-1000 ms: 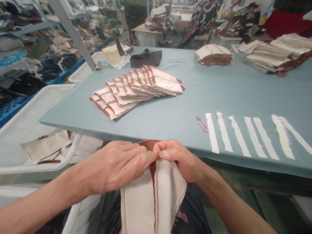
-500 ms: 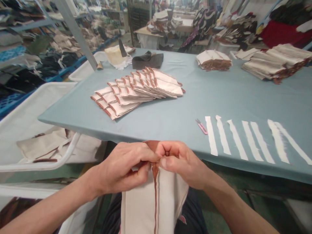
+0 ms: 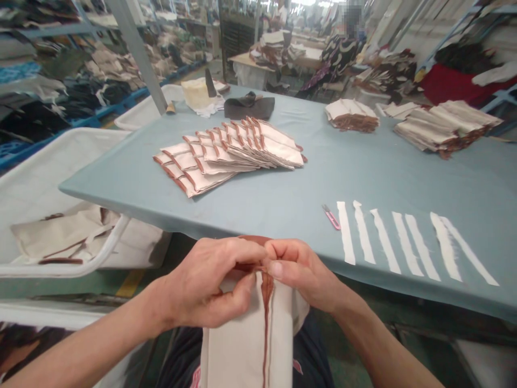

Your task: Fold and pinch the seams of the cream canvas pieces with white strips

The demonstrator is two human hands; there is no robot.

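A cream fabric piece (image 3: pixel 242 345) with a brown seam down its middle hangs over my lap, just below the table's near edge. My left hand (image 3: pixel 220 283) pinches its top edge between thumb and fingers. Close beside it, my right hand (image 3: pixel 297 269) grips the same edge near the top of the seam, and the fingertips of both hands nearly meet there. A strip of brown lining shows behind the fingers. What lies exactly between the fingertips is hidden.
On the blue-green table (image 3: pixel 283 205) lie a fanned stack of cream pieces (image 3: pixel 230 153), pink thread snips (image 3: pixel 331 217), several white strips (image 3: pixel 383 240) and more bundles (image 3: pixel 351 115). A white bin (image 3: pixel 92 261) stands at left. Farther back, a person (image 3: pixel 339 54) sits.
Both hands keep their pinch at the fabric's top edge, with small finger shifts. The brown seam opening looks slightly wider at the top. My view has tilted a little.
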